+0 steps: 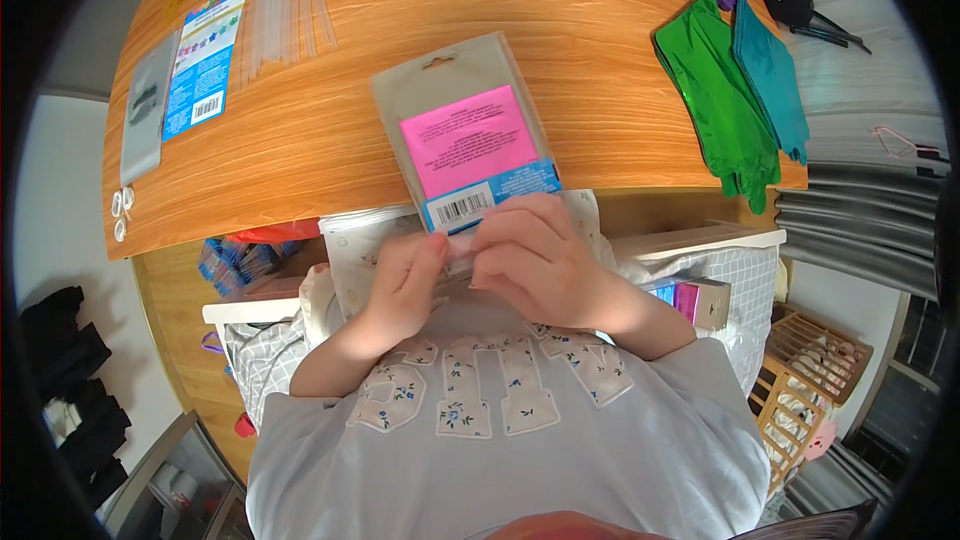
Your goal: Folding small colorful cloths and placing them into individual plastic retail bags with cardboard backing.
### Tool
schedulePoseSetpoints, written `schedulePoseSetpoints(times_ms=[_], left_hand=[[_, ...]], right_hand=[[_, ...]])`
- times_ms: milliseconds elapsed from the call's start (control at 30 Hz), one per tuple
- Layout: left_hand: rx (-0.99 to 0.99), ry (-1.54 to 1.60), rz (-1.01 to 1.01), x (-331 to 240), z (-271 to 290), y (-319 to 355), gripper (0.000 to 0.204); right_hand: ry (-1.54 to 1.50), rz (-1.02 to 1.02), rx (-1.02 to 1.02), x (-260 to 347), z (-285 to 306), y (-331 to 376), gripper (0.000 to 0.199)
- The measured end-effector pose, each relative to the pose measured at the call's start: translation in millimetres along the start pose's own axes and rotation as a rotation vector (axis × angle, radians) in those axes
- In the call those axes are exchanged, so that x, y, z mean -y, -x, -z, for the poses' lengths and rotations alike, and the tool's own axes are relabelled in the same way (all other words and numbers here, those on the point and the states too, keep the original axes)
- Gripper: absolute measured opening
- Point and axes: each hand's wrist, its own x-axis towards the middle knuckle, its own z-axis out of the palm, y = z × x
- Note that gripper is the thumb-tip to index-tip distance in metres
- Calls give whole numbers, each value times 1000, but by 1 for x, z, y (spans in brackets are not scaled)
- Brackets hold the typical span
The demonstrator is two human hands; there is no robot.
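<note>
A flat grey-beige hang-tab package (393, 110) with a pink printed panel and a blue strip with a barcode lies tilted at the table's near edge. Its hang hole points away from me. My left hand (403, 285) is closed, thumb and fingers pinching at the package's near end. Over the right part of that same end my right hand (540, 258) curls, its fingers bent around the edge. Something pale and see-through shows between the two hands, partly hidden by the fingers.
Clear plastic strips (285, 20), a blue-and-white card (205, 65) and a clear bag (150, 105) lie at the left. Flat green (715, 90) and teal (768, 75) foil balloons lie at the right. An open drawer (700, 240) sits below the table edge.
</note>
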Motion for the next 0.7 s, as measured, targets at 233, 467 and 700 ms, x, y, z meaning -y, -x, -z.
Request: schedulePoseSetpoints(times_ms=[233, 467, 700], left_hand=[[-4, 198, 57, 20, -10, 8, 41], [30, 78, 63, 24, -1, 7, 43], [60, -52, -11, 13, 1, 5, 42]], right_hand=[[-1, -31, -38, -1, 3, -5, 28], [161, 146, -28, -8, -1, 1, 23], [93, 135, -51, -7, -9, 2, 19]])
